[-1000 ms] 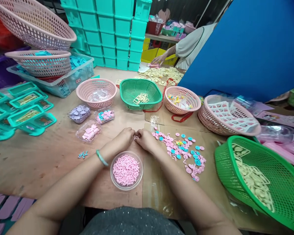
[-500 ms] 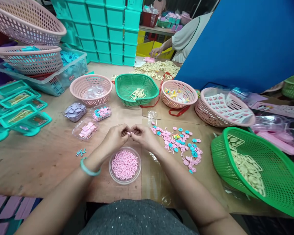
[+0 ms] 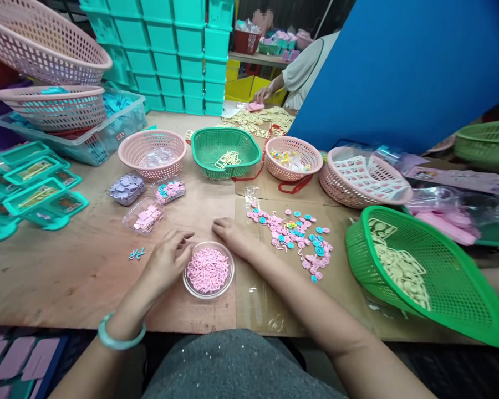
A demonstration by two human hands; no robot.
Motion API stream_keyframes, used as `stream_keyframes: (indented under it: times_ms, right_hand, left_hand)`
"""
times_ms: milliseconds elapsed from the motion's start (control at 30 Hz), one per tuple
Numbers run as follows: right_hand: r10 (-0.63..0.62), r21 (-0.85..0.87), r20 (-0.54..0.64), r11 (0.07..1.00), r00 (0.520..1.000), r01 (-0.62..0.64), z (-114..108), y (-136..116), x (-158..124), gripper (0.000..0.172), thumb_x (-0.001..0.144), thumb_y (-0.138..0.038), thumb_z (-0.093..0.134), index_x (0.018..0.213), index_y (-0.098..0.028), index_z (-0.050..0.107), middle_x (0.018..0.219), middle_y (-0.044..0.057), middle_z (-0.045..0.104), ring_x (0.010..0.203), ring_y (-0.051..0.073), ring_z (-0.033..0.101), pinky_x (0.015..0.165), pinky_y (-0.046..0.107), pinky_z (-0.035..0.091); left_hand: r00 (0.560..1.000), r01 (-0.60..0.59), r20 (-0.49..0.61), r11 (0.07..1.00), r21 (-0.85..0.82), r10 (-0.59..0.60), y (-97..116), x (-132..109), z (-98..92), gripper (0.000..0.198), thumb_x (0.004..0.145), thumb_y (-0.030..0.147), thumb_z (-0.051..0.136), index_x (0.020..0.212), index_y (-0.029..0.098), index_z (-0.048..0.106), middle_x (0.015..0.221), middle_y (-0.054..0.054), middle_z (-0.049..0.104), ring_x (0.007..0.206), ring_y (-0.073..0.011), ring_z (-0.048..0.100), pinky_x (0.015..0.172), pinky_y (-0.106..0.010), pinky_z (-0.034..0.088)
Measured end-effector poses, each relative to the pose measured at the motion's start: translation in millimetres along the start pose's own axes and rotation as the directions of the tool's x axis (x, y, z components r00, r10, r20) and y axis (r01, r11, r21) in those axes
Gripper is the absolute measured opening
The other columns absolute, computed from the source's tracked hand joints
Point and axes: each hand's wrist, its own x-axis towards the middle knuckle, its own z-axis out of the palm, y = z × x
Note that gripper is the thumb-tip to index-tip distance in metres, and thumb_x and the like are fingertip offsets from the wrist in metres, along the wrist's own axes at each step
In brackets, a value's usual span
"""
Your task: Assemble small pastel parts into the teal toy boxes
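**Clear dish (image 3: 208, 296) of pink pieces, front centre, a hand on each side**

Desk (image 3: 66, 271): bare wood, crowded along its far half. A blue board (image 3: 399, 66) stands upright on the far right, with stacked teal crates (image 3: 178, 50) behind. A large green basket (image 3: 466, 277) sits tilted at the right edge, with cream parts inside. A row of baskets runs across the middle of the desk, a smaller green one (image 3: 227, 172) in the centre and pink ones to either side. At the far end a co-worker's hand (image 3: 263, 93) rests on cream frames.

The dish sits just in front of the person's body, on the seam between wood and a clear sheet. It is filled nearly level with pink pieces (image 3: 208, 270).

Left hand (image 3: 168, 260): touching or just beside the dish's left rim. The fingers are spread and loosely curved, the grip wide, and nothing shows in it. A pale green bracelet (image 3: 120, 338) is on the wrist.

Right hand (image 3: 230, 235): knuckles up on the desk just beyond the dish, fingers pointing left. The grip is hidden under the hand, so I cannot tell whether it holds anything.

A scatter of pink and blue buttons (image 3: 293, 235) lies to the right of that hand. Two clear trays (image 3: 143, 216) lie to the left, and a small teal piece (image 3: 135, 254) lies alone.

Handling, as a judgement: the dish looks thin, stiff and light, and likely to slide on the sheet, so it is best taken at opposite rims. The pieces look hard, tiny and smooth. Each would need a fingertip pinch, and they would spill easily if the dish tipped.
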Motion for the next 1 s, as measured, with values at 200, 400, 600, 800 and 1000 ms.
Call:
stream_keyframes:
  times_ms: [200,400,600,800,1000]
  right_hand:
    - [0.133,0.095,-0.172,0.988,0.976,-0.118,-4,-11,-17,0.022,0.091,-0.002,0.05,0.088,-0.017,0.065,0.095,0.009,0.067,0.092,0.019,0.061,0.083,0.03,0.05]
    - [0.074,0.348,-0.371,0.935,0.926,0.064,-18,-44,-53,0.027,0.097,-0.015,0.046,0.114,-0.02,0.065,0.116,0.009,0.069,0.113,0.018,0.061,0.1,0.034,0.05]
    - [0.484,0.161,-0.238,0.875,0.842,-0.457,-24,45,-63,0.051,0.103,-0.037,0.045,0.151,-0.02,0.043,0.162,0.014,0.034,0.153,0.03,0.023,0.122,0.058,0.02]
    - [0.454,0.016,-0.031,0.891,0.891,-0.453,-20,51,-55,0.049,0.103,-0.046,0.042,0.149,-0.027,0.048,0.165,0.007,0.032,0.152,0.032,0.027,0.121,0.054,0.025]
    - [0.484,0.057,-0.347,0.866,0.804,-0.497,-36,86,-121,0.043,0.106,-0.037,0.034,0.139,-0.026,0.059,0.156,0.005,0.046,0.15,0.025,0.032,0.124,0.049,0.021]
  left_hand:
    - [0.984,0.137,0.125,0.99,-0.046,-0.131,-6,-12,7.5,0.029,0.086,0.043,0.056,0.094,0.02,0.071,0.08,-0.004,0.073,0.068,-0.0197,0.066,0.062,-0.029,0.051]
    - [0.971,0.23,0.087,0.97,-0.083,-0.222,-4,2,17.2,0.036,0.081,0.05,0.058,0.092,0.019,0.071,0.073,-0.003,0.071,0.063,-0.0195,0.064,0.057,-0.028,0.048]
    - [0.946,0.31,-0.092,0.951,-0.013,-0.31,-29,49,9.8,0.037,0.077,0.049,0.058,0.093,0.017,0.07,0.082,-0.005,0.072,0.07,-0.0223,0.066,0.063,-0.031,0.052]
    - [0.889,-0.06,-0.407,0.935,0.35,0.209,10,49,22.4,0.044,0.09,0.035,0.056,0.127,0.01,0.061,0.128,-0.021,0.061,0.123,-0.0346,0.057,0.109,-0.051,0.043]
    - [0.908,-0.406,0.185,0.9,0.157,0.377,30,33,114.5,0.066,0.096,0.048,0.053,0.152,0.019,0.035,0.159,-0.018,0.038,0.149,-0.033,0.033,0.12,-0.053,0.033]
